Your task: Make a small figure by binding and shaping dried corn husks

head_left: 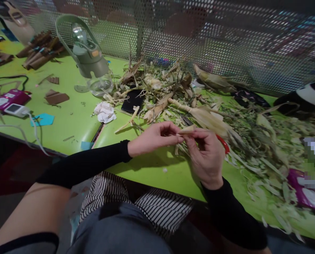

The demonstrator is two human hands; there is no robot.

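Note:
My left hand [157, 138] and my right hand [206, 151] meet above the green table's front part. Between their fingertips is a pale piece of corn husk [187, 129], pinched closed by both. A red curved handle [223, 144] shows just behind my right hand; whether that hand touches it, I cannot tell. Beyond my fingers lies a long whole husk [207, 118] with a stalk, on a heap of dried husks [157, 83]. Thin shredded strips [268, 169] are spread to the right of my right hand.
A clear bottle with a green lid [90, 60] stands at back left, near crumpled tissue [105, 112] and a black phone-like slab [133, 100]. Purple devices lie at left [6, 100] and right [305, 190]. A perforated metal screen [173, 35] closes the back. White cables [34, 130] cross the left edge.

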